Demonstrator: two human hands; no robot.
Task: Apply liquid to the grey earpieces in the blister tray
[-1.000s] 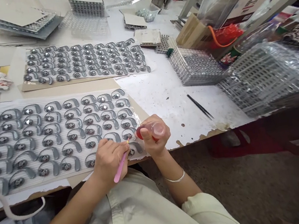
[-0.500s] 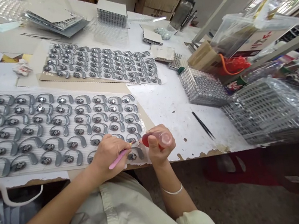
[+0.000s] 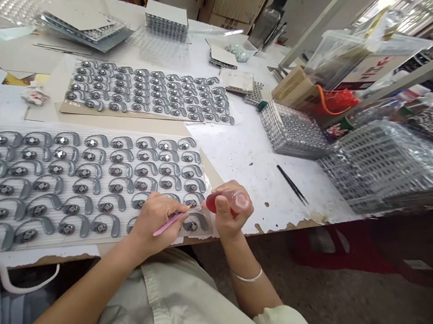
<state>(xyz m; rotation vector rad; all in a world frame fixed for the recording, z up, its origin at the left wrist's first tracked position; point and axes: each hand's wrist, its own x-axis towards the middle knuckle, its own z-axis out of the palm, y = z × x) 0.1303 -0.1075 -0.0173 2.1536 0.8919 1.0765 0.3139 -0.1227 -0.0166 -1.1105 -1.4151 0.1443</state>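
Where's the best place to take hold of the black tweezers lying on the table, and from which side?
Pinch the tweezers mid-length from above, coming from the near table edge, fingers either side of the slim arms: they lie flat on the white table, angled just below the gridded plastic rack.

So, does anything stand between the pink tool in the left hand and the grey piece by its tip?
Nothing visible does. The pink tool in the left hand reaches right up to the grey piece. The right hand and its red-ended bottle are off to the side, not in between.
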